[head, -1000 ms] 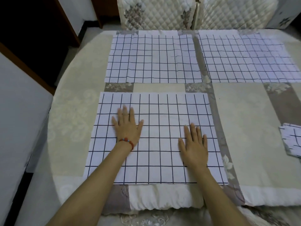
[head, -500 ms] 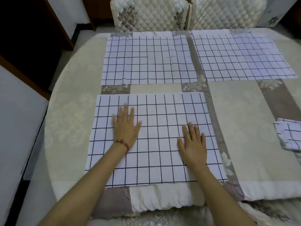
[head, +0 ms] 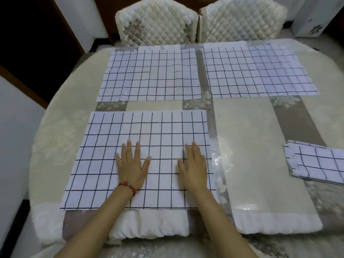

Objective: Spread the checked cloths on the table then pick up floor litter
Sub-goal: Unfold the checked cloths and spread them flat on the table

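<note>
Left hand (head: 132,165) and right hand (head: 193,167) lay flat, fingers straight, apart on the near square checked cloth (head: 104,155), thin white weave, round table (head: 55,138) in glossy cream covering

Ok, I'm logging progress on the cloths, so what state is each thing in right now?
Near cloth: spread flat, both hands on it.
Far left cloth: spread flat.
Far right cloth: spread flat.
Folded cloth: still folded, at the right edge.
Left hand: flat, pressing.
Right hand: flat, pressing.

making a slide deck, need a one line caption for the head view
Both hands, left and right, press flat on the near checked cloth; two more lie spread beyond.
</note>
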